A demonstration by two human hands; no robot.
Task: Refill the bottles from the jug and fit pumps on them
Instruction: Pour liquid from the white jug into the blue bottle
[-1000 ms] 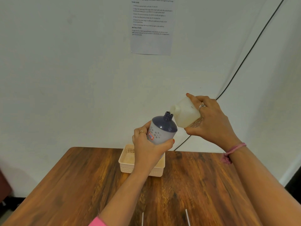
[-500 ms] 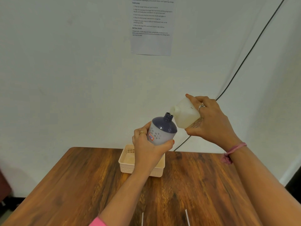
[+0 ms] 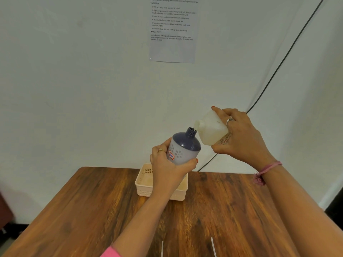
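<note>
While our left hand (image 3: pixel 167 167) wraps its fingers round the bottle (image 3: pixel 182 149), holding it tilted in the air above the desk's (image 3: pixel 92 210) far edge, our right hand (image 3: pixel 239 136) grips the jug (image 3: pixel 209 129), tipped so its spout sits just beside the bottle's open neck. We cannot tell whether they touch. Below our left hand, a cream basket (image 3: pixel 143 184) rests at the far edge's middle.

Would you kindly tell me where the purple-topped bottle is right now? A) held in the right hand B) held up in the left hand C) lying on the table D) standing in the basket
B: the left hand grips the bottle above the basket.
</note>
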